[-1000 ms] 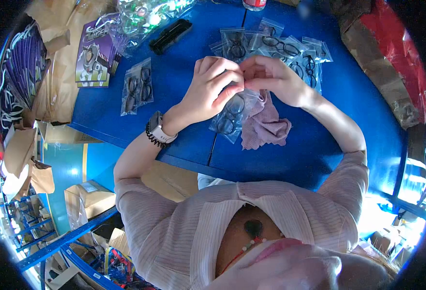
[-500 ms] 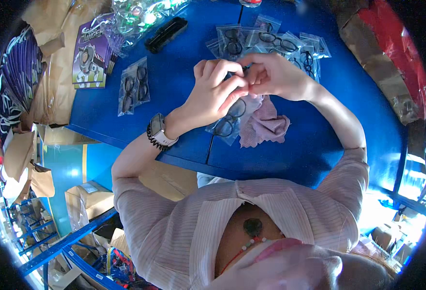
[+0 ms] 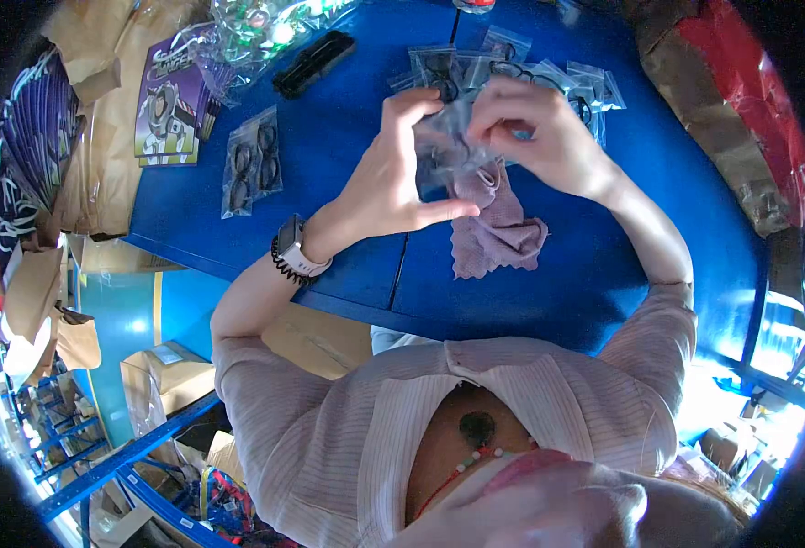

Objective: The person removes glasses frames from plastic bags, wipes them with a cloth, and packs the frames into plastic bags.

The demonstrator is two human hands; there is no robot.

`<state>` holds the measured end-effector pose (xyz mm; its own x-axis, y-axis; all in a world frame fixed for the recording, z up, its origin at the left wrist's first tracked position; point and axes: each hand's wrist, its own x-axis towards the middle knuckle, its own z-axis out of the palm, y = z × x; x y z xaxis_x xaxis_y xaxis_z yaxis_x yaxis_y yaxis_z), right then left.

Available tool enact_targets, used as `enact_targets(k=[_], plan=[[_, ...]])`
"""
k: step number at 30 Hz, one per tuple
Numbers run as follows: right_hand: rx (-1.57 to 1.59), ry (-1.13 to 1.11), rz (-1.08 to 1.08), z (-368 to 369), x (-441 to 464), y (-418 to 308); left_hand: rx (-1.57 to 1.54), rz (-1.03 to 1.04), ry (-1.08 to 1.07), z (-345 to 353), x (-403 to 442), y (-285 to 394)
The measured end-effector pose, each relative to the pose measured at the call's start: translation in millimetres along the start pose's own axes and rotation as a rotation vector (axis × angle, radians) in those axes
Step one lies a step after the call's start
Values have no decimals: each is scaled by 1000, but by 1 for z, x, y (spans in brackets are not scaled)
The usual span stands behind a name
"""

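A clear plastic bag (image 3: 446, 139), smeared by motion, hangs from the pinched fingers of my right hand (image 3: 541, 132); dark shapes inside look like glasses. My left hand (image 3: 393, 173), with a watch on its wrist, is beside the bag, thumb and fingers spread wide apart. Below the bag a crumpled pink cloth (image 3: 503, 233) lies on the blue table (image 3: 329, 247). Behind my hands several clear bags of dark-framed glasses (image 3: 585, 91) lie in an overlapping group. Another bag of glasses (image 3: 252, 164) lies flat to the left of my left hand.
A black object (image 3: 314, 64) lies at the back left, near shiny clear packaging (image 3: 270, 32). Purple printed booklets (image 3: 167, 114) are at the left. Brown paper and red material (image 3: 741, 100) line the right edge. A bottle (image 3: 474, 5) is partly visible at the top.
My hands were close together over the bag and have moved apart. My left hand has spread open, while the bag has moved up from over the cloth's left side with my right hand.
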<state>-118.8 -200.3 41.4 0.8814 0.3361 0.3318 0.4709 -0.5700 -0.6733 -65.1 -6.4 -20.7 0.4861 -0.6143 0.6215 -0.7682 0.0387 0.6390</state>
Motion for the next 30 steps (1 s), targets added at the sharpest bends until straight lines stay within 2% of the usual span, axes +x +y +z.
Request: enact_targets(k=[2, 6, 11, 17, 21, 27, 30], plan=[[21, 31, 8, -3, -1, 0, -19, -29, 16, 1, -2, -2], [-1, 28, 15, -8, 1, 6, 210, -153, -110, -4, -7, -13], [87, -22, 115, -6, 0, 16, 239, -126, -96, -17, 0, -20], [-32, -21, 140, -3, 2, 14, 170, -141, -87, -21, 1, -15], [14, -22, 272, -6, 4, 0, 70, -148, -65, -21, 1, -13], [155, -45, 280, 3, 3, 12, 178, -81, -83, -21, 0, -6], [77, 23, 55, 9, 1, 15, 355, -70, -240, -27, 4, -2]])
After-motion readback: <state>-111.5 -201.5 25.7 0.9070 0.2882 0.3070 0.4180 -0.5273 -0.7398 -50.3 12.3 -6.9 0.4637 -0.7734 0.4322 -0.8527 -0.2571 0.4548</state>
